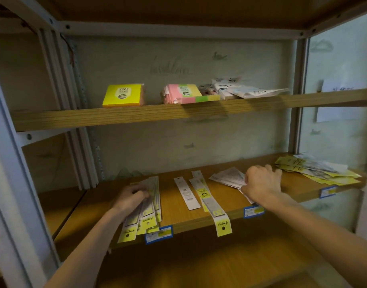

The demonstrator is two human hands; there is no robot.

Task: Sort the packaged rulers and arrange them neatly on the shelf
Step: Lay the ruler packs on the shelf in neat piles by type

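On the wooden middle shelf (pixel 174 206) lies a stack of long packaged rulers (pixel 151 206) with yellow header cards overhanging the front edge. My left hand (pixel 130 197) rests on its left side, fingers curled onto the packs. A single white-backed ruler pack (pixel 186 193) lies in the middle. Beside it two yellow-labelled ruler packs (pixel 211 204) lie overlapped, one hanging over the edge. My right hand (pixel 261 182) is closed on a fan of white flat packs (pixel 228 177). A loose heap of yellow and white packs (pixel 315 169) sits at the far right.
The upper shelf (pixel 137 116) carries a yellow sticky-note block (pixel 122 95), a pink and green note pack (pixel 184 94) and white packets (pixel 240 88). Blue price labels (pixel 158 234) line the middle shelf's front edge. Grey metal uprights (pixel 16 183) frame the left side.
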